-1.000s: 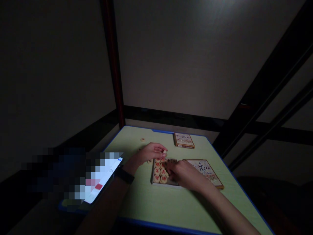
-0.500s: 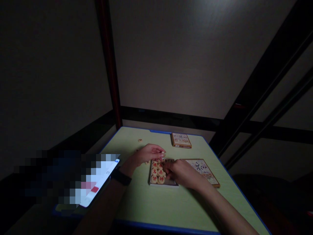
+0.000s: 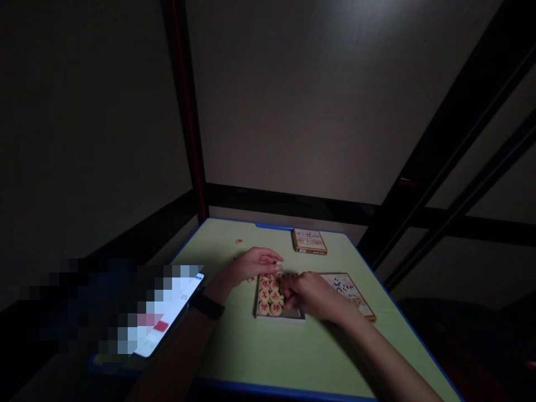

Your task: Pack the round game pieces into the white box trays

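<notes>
Round wooden pieces with red characters [image 3: 264,295] lie in rows in the left part of a shallow open box [image 3: 293,317]. Above the box's far edge, my left hand [image 3: 258,264] pinches a pale round piece [image 3: 278,262] between thumb and fingers. My right hand [image 3: 305,293] reaches over the box's right side, its fingers curled down against the pieces; what they hold, if anything, is hidden. Beside the left hand, a loose piece [image 3: 252,278] lies on the table, partly covered.
The light green table [image 3: 251,357] has a blue edge. A closed printed box [image 3: 310,241] stands at the back, and a printed lid [image 3: 349,293] lies right of the open box. One piece [image 3: 239,242] sits far left. A lit phone [image 3: 167,318] is at the left.
Both hands stay nearly in place over the box. The view has shifted very slightly; nothing else has visibly moved.
</notes>
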Motion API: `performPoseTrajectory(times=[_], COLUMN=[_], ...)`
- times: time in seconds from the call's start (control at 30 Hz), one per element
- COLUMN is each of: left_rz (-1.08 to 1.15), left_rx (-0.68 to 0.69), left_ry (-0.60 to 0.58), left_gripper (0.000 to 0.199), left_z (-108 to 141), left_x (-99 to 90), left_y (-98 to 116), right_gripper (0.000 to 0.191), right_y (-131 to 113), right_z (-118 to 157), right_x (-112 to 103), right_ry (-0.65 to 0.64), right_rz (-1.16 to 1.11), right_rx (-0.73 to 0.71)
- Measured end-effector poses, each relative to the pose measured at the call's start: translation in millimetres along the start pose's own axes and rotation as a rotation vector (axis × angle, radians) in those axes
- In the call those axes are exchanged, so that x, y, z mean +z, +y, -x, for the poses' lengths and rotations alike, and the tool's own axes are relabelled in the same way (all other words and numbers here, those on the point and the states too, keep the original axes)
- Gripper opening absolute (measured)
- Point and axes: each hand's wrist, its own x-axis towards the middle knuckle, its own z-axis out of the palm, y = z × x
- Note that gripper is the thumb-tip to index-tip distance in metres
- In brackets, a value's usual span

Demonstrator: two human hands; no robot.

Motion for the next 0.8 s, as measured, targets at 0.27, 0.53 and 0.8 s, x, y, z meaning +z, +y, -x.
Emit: performPoseTrajectory(times=[0.27, 0.53, 0.8], left_rz=[0.001, 0.136, 0.124], left_rx=[0.007, 0.030, -0.007], left_ry=[-0.010, -0.159, -0.267], left_gripper=[0.041, 0.047, 0.048], left_z=[0.1, 5.8, 8.2], left_x=[-0.9, -0.2, 0.6], left_y=[-0.4, 2.0, 3.8], right_gripper=[0.008, 0.032, 0.028], right_y=[6.5, 7.8, 3.5], right_z=[0.5, 3.8, 3.2], right_x=[1.9, -2.1, 2.6], right_ry=[0.043, 0.427, 0.407], right_rz=[-0.014, -0.106, 0.005], right_rx=[-0.023, -0.063, -0.115])
